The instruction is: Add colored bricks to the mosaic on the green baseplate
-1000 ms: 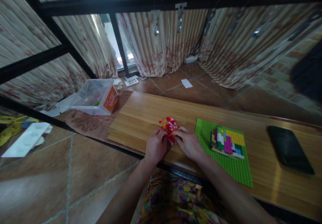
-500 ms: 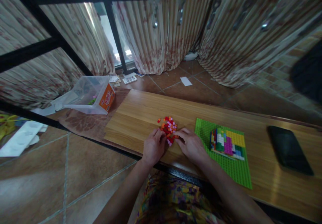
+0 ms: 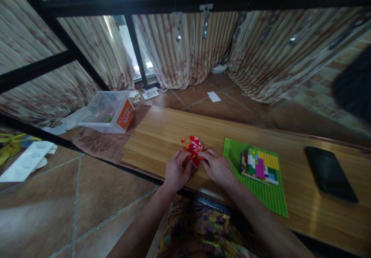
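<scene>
Small toy building bricks [image 3: 194, 146] in red, orange and pink lie in a loose pile on the wooden board. My left hand [image 3: 177, 170] rests at the near left side of the pile, thumb and fingers curled together; what its fingertips hold is too small to make out. From the right, my right hand [image 3: 218, 168] reaches to the pile's near edge, its thumb and fingers pinched on a small red-orange brick. To its right lies a green baseplate [image 3: 272, 200], bearing a block of multicoloured bricks [image 3: 261, 166] in several layers.
A black phone [image 3: 330, 173] lies toward the board's right end. A clear plastic box [image 3: 101, 107] with an orange label and a few bricks inside stands past the left end. The wooden board [image 3: 156, 130] runs along a black metal frame. Paper [image 3: 214, 96] lies on the tiled floor.
Both hands stay at the pile; the right fingers have shifted slightly left, closer to the left hand. The view has tilted a little upward.
</scene>
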### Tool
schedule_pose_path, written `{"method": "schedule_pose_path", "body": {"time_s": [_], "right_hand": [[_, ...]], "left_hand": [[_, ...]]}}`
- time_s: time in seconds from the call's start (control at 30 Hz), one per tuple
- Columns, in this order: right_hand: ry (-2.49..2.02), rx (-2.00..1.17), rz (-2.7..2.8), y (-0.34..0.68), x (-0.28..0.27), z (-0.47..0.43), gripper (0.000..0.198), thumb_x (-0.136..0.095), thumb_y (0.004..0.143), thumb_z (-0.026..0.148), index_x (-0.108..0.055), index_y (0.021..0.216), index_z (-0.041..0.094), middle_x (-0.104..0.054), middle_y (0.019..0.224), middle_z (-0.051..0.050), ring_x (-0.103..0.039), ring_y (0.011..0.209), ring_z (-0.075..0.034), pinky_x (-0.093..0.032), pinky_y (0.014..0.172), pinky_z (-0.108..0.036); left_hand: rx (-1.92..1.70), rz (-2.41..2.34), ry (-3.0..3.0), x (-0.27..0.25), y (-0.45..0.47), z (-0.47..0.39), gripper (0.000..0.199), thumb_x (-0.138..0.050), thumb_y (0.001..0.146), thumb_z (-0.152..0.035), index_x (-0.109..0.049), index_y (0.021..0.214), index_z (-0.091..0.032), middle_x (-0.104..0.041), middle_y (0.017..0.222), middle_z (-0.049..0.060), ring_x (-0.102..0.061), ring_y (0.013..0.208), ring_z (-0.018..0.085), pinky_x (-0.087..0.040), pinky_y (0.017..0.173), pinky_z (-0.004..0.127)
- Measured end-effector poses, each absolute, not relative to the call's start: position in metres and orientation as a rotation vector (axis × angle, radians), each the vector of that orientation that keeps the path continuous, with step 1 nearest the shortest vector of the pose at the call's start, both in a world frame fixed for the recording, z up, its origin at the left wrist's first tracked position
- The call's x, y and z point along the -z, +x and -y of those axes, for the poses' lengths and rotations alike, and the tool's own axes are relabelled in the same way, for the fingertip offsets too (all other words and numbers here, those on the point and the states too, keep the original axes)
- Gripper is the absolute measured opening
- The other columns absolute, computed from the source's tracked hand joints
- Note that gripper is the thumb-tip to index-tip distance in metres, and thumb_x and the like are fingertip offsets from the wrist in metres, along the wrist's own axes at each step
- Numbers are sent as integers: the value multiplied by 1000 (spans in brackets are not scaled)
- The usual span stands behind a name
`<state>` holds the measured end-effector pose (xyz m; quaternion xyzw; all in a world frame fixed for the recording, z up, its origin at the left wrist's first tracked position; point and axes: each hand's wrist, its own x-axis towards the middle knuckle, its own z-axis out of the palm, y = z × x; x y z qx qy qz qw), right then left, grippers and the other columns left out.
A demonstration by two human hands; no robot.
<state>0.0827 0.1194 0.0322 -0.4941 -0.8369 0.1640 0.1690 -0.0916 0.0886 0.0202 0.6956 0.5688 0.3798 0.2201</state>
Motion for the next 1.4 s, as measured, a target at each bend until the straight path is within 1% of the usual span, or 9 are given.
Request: {"method": "schedule_pose_path", "body": {"time_s": [0.1,0.27,0.4,0.6,0.87,1.2,1.27,1.33,1.4], "right_hand": [[-1454,-453,2353,82,-32,-115,21,-47,90,18,-64,100,23,-63,95,-6,-61,91,-19,-46,79,-29],[-1535,-482,2284,86,-30,-109,17,-47,89,19,-63,94,21,-63,92,-5,-61,87,-18,-44,77,-28],[-1567,-539,2266,90,-33,-108,21,-47,88,18,-62,102,21,-63,97,-4,-60,90,-17,-43,79,-26],[-1631,-555,2341,90,-41,-110,23,-45,90,18,-64,103,22,-60,95,-4,-59,88,-16,-42,78,-24],[-1598,-482,2409,89,-38,-115,20,-45,92,20,-65,95,19,-60,93,-6,-58,88,-17,-42,78,-26],[-1606,-450,2192,83,-18,-112,16,-49,88,18,-65,85,18,-64,87,-7,-60,82,-19,-43,75,-28],[-1601,-462,2144,83,-20,-111,16,-49,88,18,-65,84,18,-64,86,-7,-60,81,-19,-43,74,-28],[-1587,-509,2041,85,-25,-111,16,-50,87,18,-65,83,18,-65,84,-6,-61,77,-18,-44,72,-28],[-1559,-581,1900,87,-35,-109,14,-52,85,20,-66,83,18,-65,82,-5,-61,74,-17,-45,70,-28]], "left_hand": [[-1065,-1548,1967,-22,-86,-83,20,-53,86,-24,-62,103,-21,-60,108,8,-54,108,20,-43,95,33],[-981,-1603,2084,-24,-71,-80,26,-58,81,-27,-63,106,-20,-56,114,10,-52,108,23,-41,95,38],[-859,-1683,2187,-26,-60,-85,24,-59,79,-26,-63,102,-21,-56,117,10,-51,108,26,-39,93,41],[-794,-1825,2261,-25,-49,-91,15,-53,83,-26,-65,91,-21,-60,108,9,-55,102,24,-36,90,41],[-825,-1827,2225,-18,-45,-96,14,-51,84,-20,-65,85,-20,-64,99,8,-56,101,23,-35,86,39],[-878,-1906,2169,-14,-41,-96,14,-52,85,-20,-65,80,-18,-65,99,10,-57,101,25,-36,90,43],[-904,-1910,2141,-14,-42,-96,14,-53,85,-21,-66,82,-18,-65,101,9,-57,101,25,-36,91,44],[-962,-1906,2097,-17,-45,-94,13,-56,82,-21,-67,90,-19,-64,104,9,-57,102,25,-35,93,45],[-1063,-1870,2008,-22,-48,-92,21,-59,79,-20,-67,99,-19,-63,108,10,-56,104,25,-36,95,45]]}}
